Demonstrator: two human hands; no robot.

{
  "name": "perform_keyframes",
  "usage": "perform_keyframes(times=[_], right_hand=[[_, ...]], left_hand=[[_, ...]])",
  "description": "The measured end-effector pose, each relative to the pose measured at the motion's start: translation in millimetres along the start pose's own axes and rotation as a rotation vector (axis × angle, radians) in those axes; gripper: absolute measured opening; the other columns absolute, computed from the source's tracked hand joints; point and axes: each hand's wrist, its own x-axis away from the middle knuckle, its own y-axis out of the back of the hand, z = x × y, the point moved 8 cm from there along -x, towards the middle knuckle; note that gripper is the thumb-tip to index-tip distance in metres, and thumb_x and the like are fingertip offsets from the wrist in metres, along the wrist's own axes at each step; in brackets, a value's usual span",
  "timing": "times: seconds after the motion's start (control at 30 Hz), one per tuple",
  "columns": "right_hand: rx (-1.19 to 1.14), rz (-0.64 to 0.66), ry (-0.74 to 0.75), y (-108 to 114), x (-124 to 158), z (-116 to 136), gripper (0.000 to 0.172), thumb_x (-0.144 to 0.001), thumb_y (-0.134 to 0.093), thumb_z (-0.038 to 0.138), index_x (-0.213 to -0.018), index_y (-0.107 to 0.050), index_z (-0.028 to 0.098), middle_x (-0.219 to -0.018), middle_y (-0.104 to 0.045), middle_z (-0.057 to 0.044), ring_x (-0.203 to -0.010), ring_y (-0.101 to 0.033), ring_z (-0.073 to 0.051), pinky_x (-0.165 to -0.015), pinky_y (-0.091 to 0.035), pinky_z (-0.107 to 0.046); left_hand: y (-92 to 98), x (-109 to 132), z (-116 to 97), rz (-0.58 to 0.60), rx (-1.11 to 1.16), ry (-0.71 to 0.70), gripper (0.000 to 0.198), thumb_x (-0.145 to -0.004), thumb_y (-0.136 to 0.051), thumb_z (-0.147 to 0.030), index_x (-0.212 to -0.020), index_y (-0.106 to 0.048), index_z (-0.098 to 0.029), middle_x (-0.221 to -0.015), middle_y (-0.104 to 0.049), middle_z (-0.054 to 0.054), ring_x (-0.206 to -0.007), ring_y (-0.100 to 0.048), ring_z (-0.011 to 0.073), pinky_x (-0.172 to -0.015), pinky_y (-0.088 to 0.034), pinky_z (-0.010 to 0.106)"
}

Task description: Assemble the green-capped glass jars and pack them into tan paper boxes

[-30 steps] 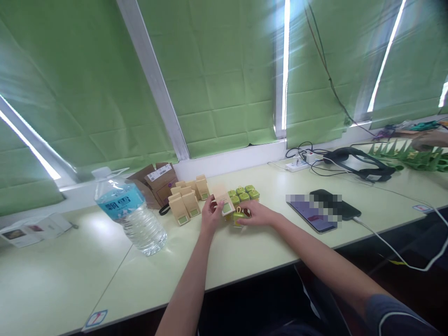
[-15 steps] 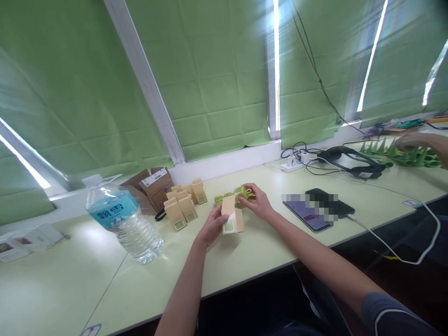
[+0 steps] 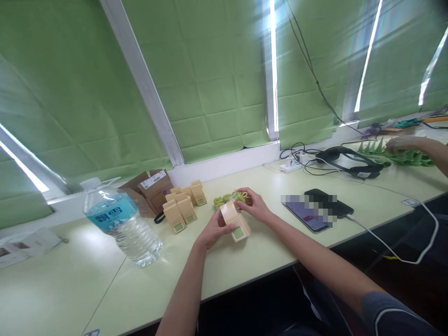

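My left hand (image 3: 214, 231) is closed on a small tan cardboard box (image 3: 238, 228) with a green label, tilted above the table. The box's upper flap stands open, toward my right hand. Fingers of my right hand (image 3: 255, 205) pinch a small green item in clear wrapping (image 3: 238, 198) with a yellowish loop, right at the box's open end; its exact kind I cannot make out. Just behind, more small green wrapped items (image 3: 221, 200) lie on the table. To the left stand several matching tan boxes (image 3: 180, 212), upright and grouped together.
A large water bottle (image 3: 122, 224) and an open brown carton (image 3: 152, 191) stand at left. Two phones (image 3: 308, 214) lie at right, one wired to a white cable. Behind them are a black headset (image 3: 350, 161) and a power strip (image 3: 291, 165). Another person's hand (image 3: 402, 143) is over green spiky pieces.
The tan box has tilted and shifted slightly right, so its green label now faces me more. My right hand has brought the green item closer to the box's open end.
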Motion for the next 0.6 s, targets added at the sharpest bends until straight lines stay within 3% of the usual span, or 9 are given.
perform_keyframes(times=[0.2,0.33,0.6], right_hand=[[-0.171,0.020,-0.070,-3,0,-4,0.055,-0.085,-0.069,0.053,-0.130,-0.053,0.024,-0.104,-0.067,-0.005,-0.074,-0.072,-0.019,-0.071,-0.065,-0.039],[-0.111,0.023,-0.080,-4,0,-3,0.054,-0.085,-0.068,0.053,-0.129,-0.055,0.024,-0.100,-0.067,-0.005,-0.063,-0.068,-0.017,-0.060,-0.063,-0.035],[-0.204,-0.089,-0.072,10,-3,-1,0.059,-0.083,-0.064,0.060,-0.128,-0.052,0.023,-0.095,-0.066,-0.004,-0.057,-0.066,-0.016,-0.053,-0.058,-0.031]], left_hand=[[-6.7,-2,4,0.066,-0.022,0.018,0.082,-0.067,-0.090,-0.022,-0.138,-0.051,-0.024,-0.148,-0.053,0.017,-0.134,-0.054,0.0345,-0.108,-0.046,0.051],[-2.3,-3,11,0.022,-0.026,0.064,0.084,-0.063,-0.092,-0.022,-0.136,-0.049,-0.024,-0.139,-0.061,0.016,-0.127,-0.060,0.0331,-0.105,-0.049,0.051],[-1.6,-4,3,-0.033,-0.051,0.045,0.073,-0.062,-0.093,-0.024,-0.123,-0.053,-0.023,-0.127,-0.067,0.013,-0.117,-0.066,0.0296,-0.099,-0.053,0.046]])
